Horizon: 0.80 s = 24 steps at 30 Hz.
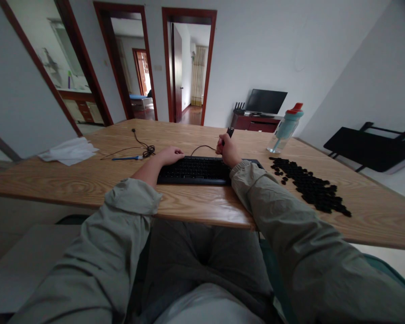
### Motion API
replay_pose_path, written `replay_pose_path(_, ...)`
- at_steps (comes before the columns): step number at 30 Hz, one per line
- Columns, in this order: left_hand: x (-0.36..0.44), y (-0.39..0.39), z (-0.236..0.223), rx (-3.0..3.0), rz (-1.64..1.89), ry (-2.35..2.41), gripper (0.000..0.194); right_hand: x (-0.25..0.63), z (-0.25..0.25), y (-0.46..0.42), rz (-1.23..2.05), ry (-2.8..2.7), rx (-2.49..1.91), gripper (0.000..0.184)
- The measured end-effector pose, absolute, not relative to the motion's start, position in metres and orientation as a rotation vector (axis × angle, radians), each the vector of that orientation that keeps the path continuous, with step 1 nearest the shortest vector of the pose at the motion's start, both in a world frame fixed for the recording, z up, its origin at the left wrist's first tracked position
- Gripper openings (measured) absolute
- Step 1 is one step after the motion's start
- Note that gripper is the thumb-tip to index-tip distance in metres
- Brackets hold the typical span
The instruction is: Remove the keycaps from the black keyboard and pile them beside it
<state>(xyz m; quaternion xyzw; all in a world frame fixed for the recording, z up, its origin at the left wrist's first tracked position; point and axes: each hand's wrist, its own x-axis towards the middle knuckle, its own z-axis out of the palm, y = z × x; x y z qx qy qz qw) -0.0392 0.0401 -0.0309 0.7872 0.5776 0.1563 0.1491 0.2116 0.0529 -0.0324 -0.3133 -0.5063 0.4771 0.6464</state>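
A black keyboard (195,170) lies on the wooden table in front of me; its cable runs out from the back edge. My left hand (170,155) holds the keyboard's upper left corner, fingers bent over the edge. Above the keyboard's right part, my right hand (227,147) is closed in a fist around a black stick-like handle (230,131) that stands nearly upright. The handle's lower end is hidden by the fist, so its kind cannot be told. To the right lies a spread of small black pieces that look like loose keycaps (310,184).
A clear bottle with a red lid (283,130) stands at the back right of the wooden table (195,202). White tissues (70,150) lie on the left. Between them and the keyboard are a blue brush-like tool (126,158) and a coiled black cable (149,150).
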Motion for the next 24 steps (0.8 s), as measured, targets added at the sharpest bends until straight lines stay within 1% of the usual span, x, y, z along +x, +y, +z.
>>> replay_pose_path(5,-0.037,0.037,-0.029,2.246,0.449,1.667,0.035,0.203,-0.031,0.052,0.986,-1.289,-0.857,0.030)
replay_pose_path(10,-0.036,0.030,-0.025,2.253,0.419,1.683,0.037,0.192,-0.029,0.050,0.887,-1.458,-0.944,0.030)
replay_pose_path(16,-0.035,0.032,-0.026,2.276,0.406,1.672,0.038,0.186,-0.021,0.049,0.686,-1.697,-1.079,0.029)
replay_pose_path(18,-0.036,0.035,-0.028,2.292,0.398,1.663,0.038,0.194,-0.014,0.050,0.748,-1.639,-1.067,0.026)
replay_pose_path(20,-0.038,0.038,-0.031,2.296,0.403,1.638,0.038,0.207,-0.006,0.050,0.853,-1.464,-0.987,0.025)
replay_pose_path(24,-0.042,0.042,-0.037,2.272,0.460,1.625,0.037,0.226,0.001,0.047,0.966,-1.101,-0.810,0.032)
